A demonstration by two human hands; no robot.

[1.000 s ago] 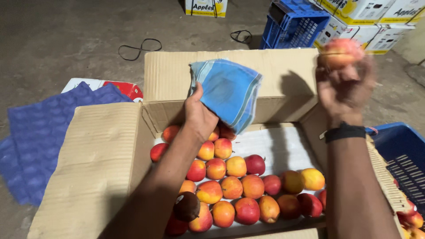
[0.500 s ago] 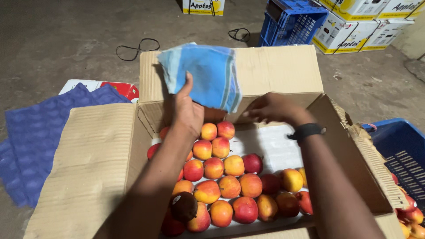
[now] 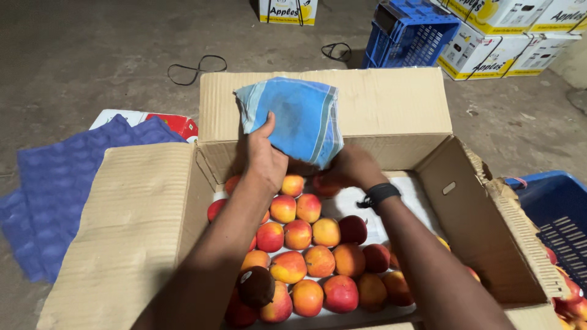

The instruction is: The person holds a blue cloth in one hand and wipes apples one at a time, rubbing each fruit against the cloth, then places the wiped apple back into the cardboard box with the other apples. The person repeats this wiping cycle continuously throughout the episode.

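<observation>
An open cardboard box (image 3: 379, 104) holds several red and yellow apples (image 3: 306, 260) in rows on a white liner. My left hand (image 3: 264, 160) holds a folded blue cloth (image 3: 299, 119) up over the far end of the box. My right hand (image 3: 353, 168), with a black band (image 3: 379, 194) on its wrist, reaches down to the far row and closes over a red apple (image 3: 326, 185). The cloth hides its fingertips. A dark brown apple (image 3: 255, 286) lies near the front left corner.
Blue moulded fruit trays (image 3: 61, 183) lie on the floor to the left. A blue crate (image 3: 559, 220) with apples stands at the right edge. Another blue crate (image 3: 409, 36) and white cartons (image 3: 495, 52) stand behind. Black straps (image 3: 199, 66) lie on the concrete floor.
My right hand, raised with an apple a second ago, has come down into the far row of the box. My left hand has kept the cloth up, shifting it slightly.
</observation>
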